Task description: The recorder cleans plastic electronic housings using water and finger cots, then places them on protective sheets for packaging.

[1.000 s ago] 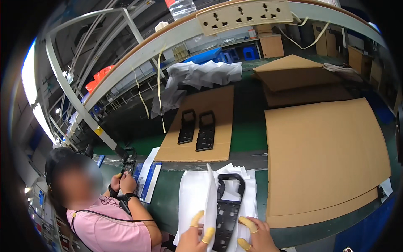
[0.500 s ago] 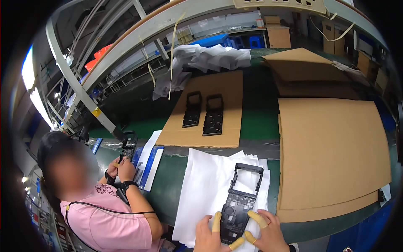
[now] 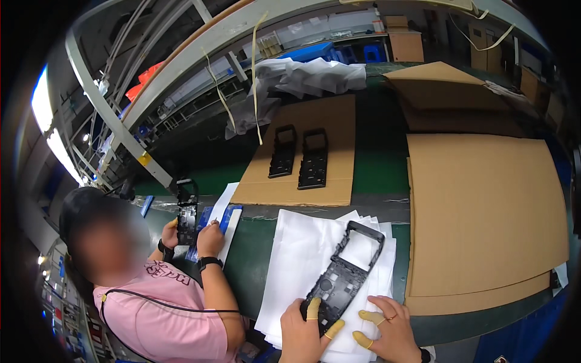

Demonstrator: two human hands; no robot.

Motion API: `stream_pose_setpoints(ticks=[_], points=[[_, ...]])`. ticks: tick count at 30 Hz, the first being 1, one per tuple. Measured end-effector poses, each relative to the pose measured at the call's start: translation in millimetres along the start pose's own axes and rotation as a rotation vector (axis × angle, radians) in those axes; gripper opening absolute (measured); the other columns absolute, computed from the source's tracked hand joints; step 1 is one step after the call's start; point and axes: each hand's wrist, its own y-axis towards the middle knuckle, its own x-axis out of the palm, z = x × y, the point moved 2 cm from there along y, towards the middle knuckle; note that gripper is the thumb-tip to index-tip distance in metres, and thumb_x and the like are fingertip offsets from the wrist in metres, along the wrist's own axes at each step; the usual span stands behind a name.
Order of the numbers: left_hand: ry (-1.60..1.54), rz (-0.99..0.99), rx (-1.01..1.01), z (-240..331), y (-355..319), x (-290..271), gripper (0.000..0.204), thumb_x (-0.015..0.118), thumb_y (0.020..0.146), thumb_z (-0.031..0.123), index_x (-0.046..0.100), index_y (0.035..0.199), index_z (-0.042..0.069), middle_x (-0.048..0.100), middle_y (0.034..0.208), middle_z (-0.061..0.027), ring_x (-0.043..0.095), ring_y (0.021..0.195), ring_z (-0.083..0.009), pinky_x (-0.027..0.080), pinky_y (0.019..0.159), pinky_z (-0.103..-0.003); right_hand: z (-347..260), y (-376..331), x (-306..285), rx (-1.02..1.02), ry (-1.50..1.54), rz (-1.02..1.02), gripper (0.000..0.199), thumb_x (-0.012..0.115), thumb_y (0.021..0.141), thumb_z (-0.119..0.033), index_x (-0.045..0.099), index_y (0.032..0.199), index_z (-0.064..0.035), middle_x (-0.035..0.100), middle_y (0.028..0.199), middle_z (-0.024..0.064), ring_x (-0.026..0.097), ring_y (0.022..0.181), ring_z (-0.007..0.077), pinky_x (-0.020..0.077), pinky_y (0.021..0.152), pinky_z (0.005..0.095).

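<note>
The black plastic frame (image 3: 342, 275) lies tilted at lower centre on a stack of white sheets (image 3: 302, 260), its lower end near the desk's (image 3: 254, 254) front edge; open sheet surrounds its upper end. It is long, ribbed, with a rectangular opening at the top. The left hand (image 3: 302, 330) grasps its lower end, the thumb on top. The right hand (image 3: 387, 327) rests released just beside it, fingers spread on the sheets. Since half a second ago the frame leans further right. Cardboard (image 3: 484, 212) fills the right; two more frames (image 3: 299, 157) lie above.
</note>
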Motion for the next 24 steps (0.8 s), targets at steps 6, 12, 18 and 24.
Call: stream_pose_setpoints(ticks=[6,12,18,24], points=[[-1.099,0.009,-0.183,-21.1,-3.7,2.2,0.063,0.047,0.089,0.047,0.037,0.131,0.002,0.046,0.125,-0.0158,0.047,0.114,-0.0285,0.036,0.097,-0.041,0.7,0.3,-2.2,0.072,0.024,-0.026,0.039,0.07,0.07,-0.023,0.054,0.103,-0.0096,0.046,0.125,0.0147,0.041,0.117,0.0339,0.0324,0.095,0.0446],[-2.097,-0.354,-0.228,7.9,-19.1,-3.6,0.091,0.049,0.079,0.063,0.019,0.14,0.003,0.032,0.137,-0.0249,0.038,0.123,-0.0401,0.031,0.101,-0.051,-7.0,6.5,-6.3,0.045,-0.05,-0.062,0.039,0.058,0.072,-0.016,0.059,0.111,-0.01,0.043,0.132,0.0112,0.032,0.125,0.0346,0.0289,0.096,0.0469],[-2.127,-0.424,-0.06,13.6,-23.2,3.7,0.088,0.047,0.082,0.062,0.02,0.141,0.004,0.031,0.14,-0.0213,0.038,0.123,-0.042,0.032,0.1,-0.054,1.1,3.2,-0.9,0.023,-0.08,-0.165,0.037,0.055,0.073,-0.019,0.061,0.107,-0.0069,0.038,0.138,0.009,0.025,0.13,0.0352,0.0269,0.094,0.0489],[-2.111,-0.394,-0.03,16.2,-24.0,4.1,0.086,0.051,0.082,0.058,0.02,0.141,0.004,0.03,0.141,-0.0201,0.036,0.126,-0.0371,0.029,0.102,-0.054,3.1,1.8,1.1,0.055,-0.052,-0.193,0.037,0.048,0.073,-0.012,0.06,0.108,-0.0068,0.041,0.133,0.0115,0.027,0.129,0.0357,0.0278,0.092,0.0492]])
